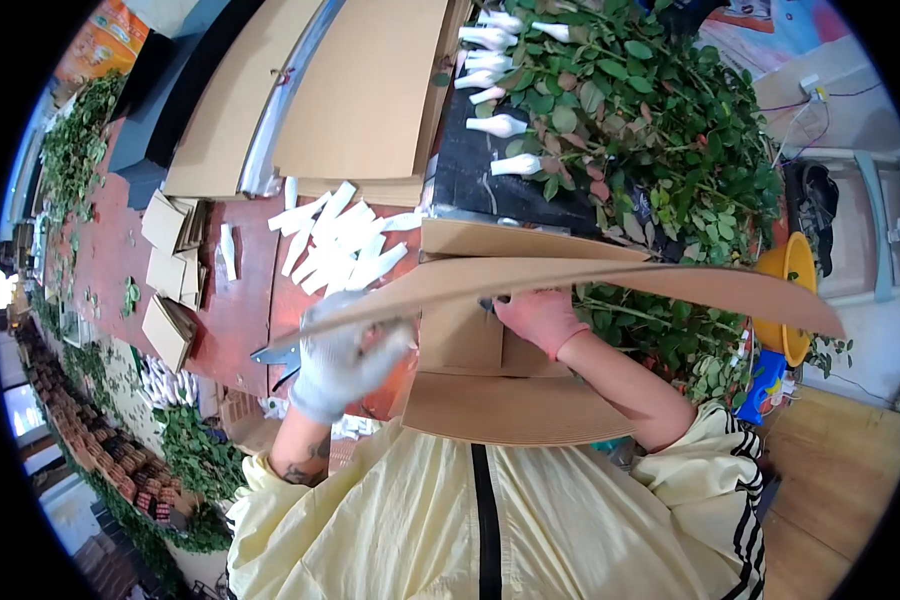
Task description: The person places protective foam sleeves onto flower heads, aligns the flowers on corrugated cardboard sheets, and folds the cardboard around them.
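A long brown cardboard sheet (570, 275) stands nearly edge-on across the middle, in front of my body. Below it are more folded cardboard panels (515, 403). My left hand (348, 362), in a whitish glove, is at the sheet's left end, its fingers curved and partly blurred; whether it grips the sheet is unclear. My right hand (542, 318), in a pink glove, is closed around a small dark object (487, 303) over the cardboard. White sleeve-like pieces (340, 240) lie piled on the red table (240, 325) beyond my left hand.
Flat cardboard stacks (365, 90) lie at the top. Leafy stems with white-wrapped heads (650, 150) fill the upper right. Small cardboard pieces (170, 330) and blue-handled scissors (275, 356) are at the left, and a yellow basin (798, 300) at the right.
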Tool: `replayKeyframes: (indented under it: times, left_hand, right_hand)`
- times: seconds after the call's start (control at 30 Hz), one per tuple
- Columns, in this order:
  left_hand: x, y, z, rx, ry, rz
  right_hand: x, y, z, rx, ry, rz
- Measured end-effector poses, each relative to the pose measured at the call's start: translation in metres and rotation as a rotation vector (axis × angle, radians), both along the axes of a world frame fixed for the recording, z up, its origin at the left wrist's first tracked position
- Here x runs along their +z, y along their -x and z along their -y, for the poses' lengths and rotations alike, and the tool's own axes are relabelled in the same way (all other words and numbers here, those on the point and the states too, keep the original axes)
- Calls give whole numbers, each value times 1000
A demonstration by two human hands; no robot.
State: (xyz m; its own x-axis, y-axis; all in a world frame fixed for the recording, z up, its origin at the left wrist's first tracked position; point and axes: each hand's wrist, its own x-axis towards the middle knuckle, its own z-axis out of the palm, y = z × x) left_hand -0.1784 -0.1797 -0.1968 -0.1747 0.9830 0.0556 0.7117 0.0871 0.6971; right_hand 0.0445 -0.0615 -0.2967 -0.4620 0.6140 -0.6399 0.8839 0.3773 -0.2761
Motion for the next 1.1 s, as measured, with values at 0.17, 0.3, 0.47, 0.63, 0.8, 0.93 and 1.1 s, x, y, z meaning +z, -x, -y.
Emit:
replayKeyframes:
  times: [0.17,0.3,0.47,0.63,0.8,0.93,1.1]
  left_hand:
    - [54,-35,-49,-558,-570,-352]
    - [17,-41,-100,-618,-94,-508]
    - [12,-61,-145,-798,369,-459]
    - [7,-81,-174,-991,656,-454]
    - [-62,-42,-193,-1015,590,-25]
    - [-56,-46,-194,-832,851,106]
    - [-88,-40,-203,-1083,891,170]
  right_hand:
    - [-4,-3,0,43,-317,-174]
    - [16,4,0,23,-280,-129]
    - [-12,-2,3,104,-343,-143]
    - [8,-12,5,151,-338,-195]
    - [128,-54,8,739,-102,-413]
    - [201,-44,-85,463,47,-637]
    - [93,-11,-247,2,-454,-530]
